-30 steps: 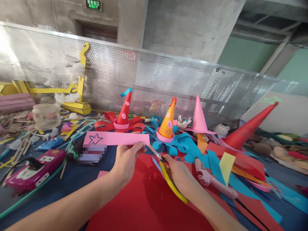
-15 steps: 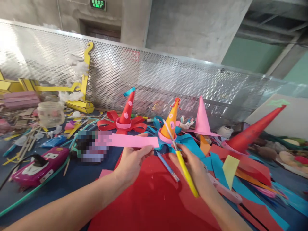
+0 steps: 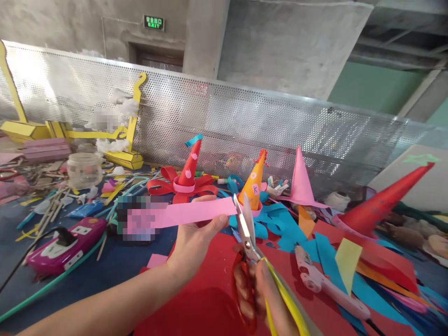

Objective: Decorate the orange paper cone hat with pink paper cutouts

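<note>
A long pink paper strip (image 3: 189,212) is pinched between the thumb and fingers of my left hand (image 3: 196,240), close to its right end. My right hand (image 3: 261,289) has its fingers in the red and yellow handles of a pair of scissors (image 3: 248,242). The blades point up and stand slightly apart beside the strip's right end; whether they touch it I cannot tell. Under both hands lies a large red sheet (image 3: 210,298). Behind the blades stands an orange cone hat (image 3: 252,184) with a K on it.
Beyond the hands stand a red cone hat (image 3: 192,163) and a pink one (image 3: 301,179). A pink glue gun (image 3: 325,284) lies at the right, near a long red cone (image 3: 381,205). On the left are a purple power strip (image 3: 68,245) and a clear jar (image 3: 84,170).
The scissors have turned upright with their blades parted, and my right fingers are now in the handles. The strip's right end has tilted up slightly. The view has shifted a little.
</note>
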A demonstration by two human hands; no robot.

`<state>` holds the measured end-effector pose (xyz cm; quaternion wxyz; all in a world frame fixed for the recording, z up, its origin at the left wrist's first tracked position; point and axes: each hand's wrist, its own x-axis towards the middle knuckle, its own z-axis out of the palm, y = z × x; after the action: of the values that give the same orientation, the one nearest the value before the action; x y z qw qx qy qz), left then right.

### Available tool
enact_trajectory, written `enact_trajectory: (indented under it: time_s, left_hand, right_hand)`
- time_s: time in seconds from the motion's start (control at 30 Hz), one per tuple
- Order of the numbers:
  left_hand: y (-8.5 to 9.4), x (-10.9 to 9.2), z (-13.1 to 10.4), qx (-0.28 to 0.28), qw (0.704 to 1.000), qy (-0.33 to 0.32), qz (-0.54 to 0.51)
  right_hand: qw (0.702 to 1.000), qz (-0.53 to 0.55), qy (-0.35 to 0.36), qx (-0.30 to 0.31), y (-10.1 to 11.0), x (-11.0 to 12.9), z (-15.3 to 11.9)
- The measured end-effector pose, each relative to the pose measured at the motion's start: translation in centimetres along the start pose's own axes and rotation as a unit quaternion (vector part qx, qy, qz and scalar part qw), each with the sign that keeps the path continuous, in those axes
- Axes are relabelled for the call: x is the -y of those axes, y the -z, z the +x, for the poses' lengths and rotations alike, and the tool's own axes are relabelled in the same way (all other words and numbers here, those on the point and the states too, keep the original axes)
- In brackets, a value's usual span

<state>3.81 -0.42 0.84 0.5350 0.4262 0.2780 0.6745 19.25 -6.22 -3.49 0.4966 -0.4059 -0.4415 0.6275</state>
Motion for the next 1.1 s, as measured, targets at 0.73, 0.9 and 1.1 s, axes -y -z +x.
enact_trajectory:
  time_s: [0.73,0.9,1.1]
  left_hand:
    - [-0.2,-0.3,-1.2,0.021,0.997,-0.041,0.061]
    - [-0.2,-0.6,-1.3,0.025,0.997,-0.048,0.062]
    - [-0.7,-1.3,-1.4,0.036,0.998,-0.040,0.039]
  right_hand:
    - [0.999,-0.018,0.033,0.022,-1.3,0.1,-0.6]
    - [0.998,-0.025,0.040,0.031,-0.7,-0.3,-0.4]
    - [0.999,0.016,0.035,0.033,-0.8,0.0,-0.2]
